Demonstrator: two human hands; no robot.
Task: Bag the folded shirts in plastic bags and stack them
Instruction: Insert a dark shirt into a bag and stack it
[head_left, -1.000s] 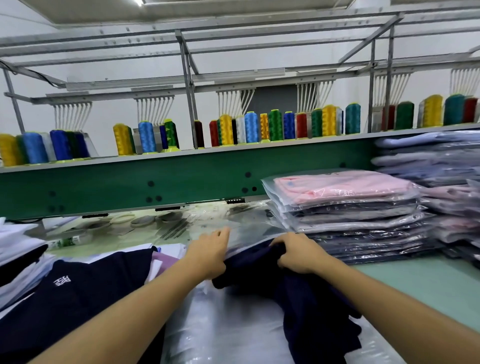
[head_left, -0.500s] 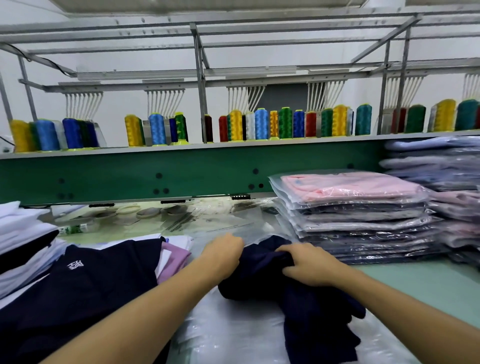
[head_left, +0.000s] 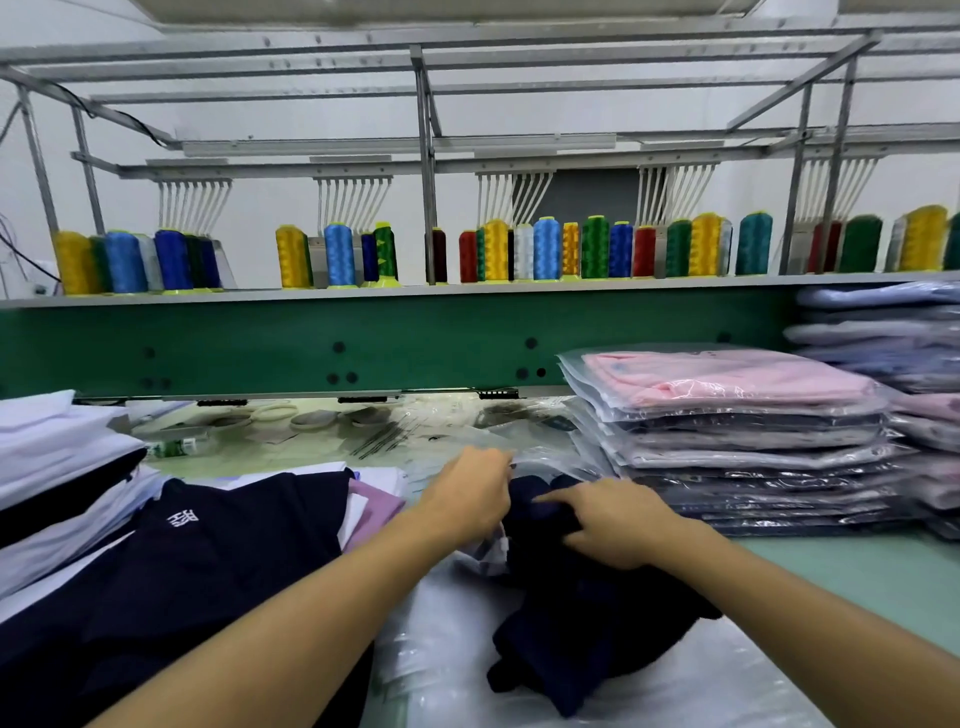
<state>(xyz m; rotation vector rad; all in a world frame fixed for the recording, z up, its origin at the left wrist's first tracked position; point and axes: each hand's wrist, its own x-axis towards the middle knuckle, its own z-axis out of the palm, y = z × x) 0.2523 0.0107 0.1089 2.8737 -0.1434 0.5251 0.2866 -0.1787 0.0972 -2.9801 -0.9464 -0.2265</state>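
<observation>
A folded navy shirt (head_left: 582, 623) lies on a pile of clear plastic bags (head_left: 452, 649) in front of me. My left hand (head_left: 470, 493) pinches the mouth of a clear bag (head_left: 524, 460) at the shirt's far end. My right hand (head_left: 613, 519) presses on the shirt's far end with its fingers spread over the cloth. To the right stands a stack of bagged shirts (head_left: 737, 441) with a pink one (head_left: 727, 376) on top.
A navy shirt with white lettering (head_left: 208, 561) tops the unbagged pile at left, beside white folded garments (head_left: 57, 457). More bagged shirts (head_left: 893, 343) rise at far right. Behind runs a green machine panel (head_left: 363, 338) under thread cones (head_left: 545, 249). Tape rolls (head_left: 311, 418) lie at the back.
Both hands have pushed the navy shirt's far end a little forward toward the bag mouth, and my left hand has lifted the bag's edge. The camera has tilted slightly.
</observation>
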